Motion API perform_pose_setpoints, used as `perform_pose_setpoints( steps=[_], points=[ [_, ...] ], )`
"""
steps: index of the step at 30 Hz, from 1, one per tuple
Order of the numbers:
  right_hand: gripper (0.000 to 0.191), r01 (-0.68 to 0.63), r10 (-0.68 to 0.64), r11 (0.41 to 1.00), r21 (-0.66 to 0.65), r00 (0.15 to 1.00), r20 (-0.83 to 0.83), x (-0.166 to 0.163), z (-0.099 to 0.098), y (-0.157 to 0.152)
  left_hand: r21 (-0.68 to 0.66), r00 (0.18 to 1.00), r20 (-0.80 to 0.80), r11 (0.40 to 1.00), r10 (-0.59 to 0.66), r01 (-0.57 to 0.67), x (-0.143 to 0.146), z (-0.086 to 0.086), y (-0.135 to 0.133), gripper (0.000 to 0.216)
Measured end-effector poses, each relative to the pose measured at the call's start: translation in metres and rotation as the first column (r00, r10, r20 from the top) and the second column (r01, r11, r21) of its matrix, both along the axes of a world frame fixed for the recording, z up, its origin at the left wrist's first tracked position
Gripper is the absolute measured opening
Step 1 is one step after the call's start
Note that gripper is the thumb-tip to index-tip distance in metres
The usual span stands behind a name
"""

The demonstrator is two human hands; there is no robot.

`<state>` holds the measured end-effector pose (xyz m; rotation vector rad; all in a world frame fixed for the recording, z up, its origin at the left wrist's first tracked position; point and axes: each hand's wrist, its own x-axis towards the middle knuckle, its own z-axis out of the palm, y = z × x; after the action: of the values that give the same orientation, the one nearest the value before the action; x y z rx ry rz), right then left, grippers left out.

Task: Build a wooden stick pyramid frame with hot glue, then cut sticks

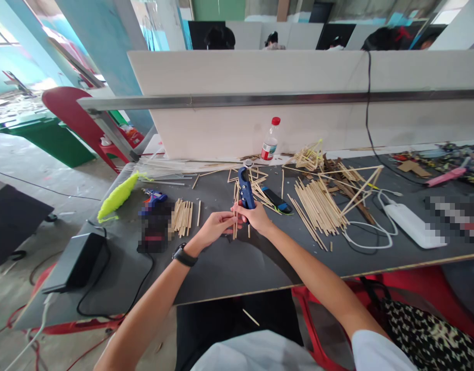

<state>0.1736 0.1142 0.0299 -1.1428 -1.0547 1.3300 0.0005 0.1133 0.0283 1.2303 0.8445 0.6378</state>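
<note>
In my right hand [256,215] is a blue hand cutter [245,188], gripped by its handles with its head pointing away from me. My left hand [217,228] pinches thin wooden sticks [235,206] upright just left of the cutter; how many cannot be made out. Both hands meet above the front middle of the dark table [237,273]. Left of them lies a row of short cut sticks [181,217]. To the right, a larger pile of longer sticks [317,203] is spread out. A blue and black tool [276,200] rests behind my right hand.
A red-capped bottle [270,140] stands against the white partition [260,77]. A stick frame [362,190] and a white power strip [412,224] lie right. On the left are a yellow-green pouch [118,197], a blue glue gun [153,200] and a black box [75,262] with cables.
</note>
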Motion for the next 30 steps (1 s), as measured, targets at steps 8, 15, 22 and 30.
perform_pose_setpoints(
  steps=[8,15,22,30],
  points=[
    [0.036,-0.056,0.055,0.998,-0.009,0.998,-0.035,-0.003,-0.006,0.001,-0.042,1.000,0.001,0.999,0.022,-0.022,0.001,-0.002,0.001,0.050],
    [0.036,-0.042,0.042,0.999,0.016,0.999,0.006,-0.002,-0.013,0.003,-0.045,0.999,0.004,0.998,0.032,-0.032,0.002,0.001,0.000,0.049],
    [0.045,-0.046,0.034,0.998,0.048,0.974,0.225,0.015,0.000,0.004,-0.038,0.998,0.010,0.998,0.054,-0.054,-0.002,0.003,0.002,0.046],
    [0.047,-0.176,-0.071,0.963,0.203,0.563,0.823,0.064,0.015,0.010,0.025,0.984,-0.036,0.985,0.173,-0.173,-0.014,0.009,0.010,0.055]
  ],
)
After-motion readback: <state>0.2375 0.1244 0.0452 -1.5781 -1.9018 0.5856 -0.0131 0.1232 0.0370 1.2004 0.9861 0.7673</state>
